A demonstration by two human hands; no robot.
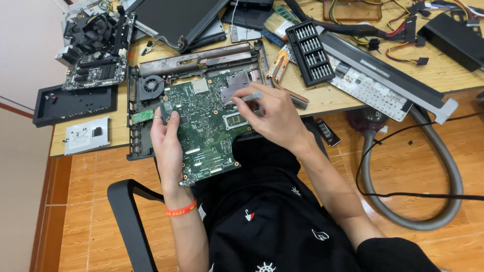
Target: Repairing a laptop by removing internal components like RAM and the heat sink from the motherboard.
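A green laptop motherboard [206,136] is tilted over my lap and the table edge. My left hand [167,146] grips its left edge, thumb on the top face. My right hand [269,113] is closed on a small grey tool [250,96], a brush or screwdriver handle, its end resting near the silver socket plate [233,85] at the board's upper right. A black laptop base [146,100] with a round fan [152,85] lies under the board on the wooden table [353,100].
A black screwdriver bit case [310,53] and copper heatsink [279,65] lie right of the board. Another circuit board with cooler [96,55], a black panel [75,104] and drive caddy [87,134] sit left. A keyboard [373,90], cables, a vacuum hose [443,201] and chair arm [131,221].
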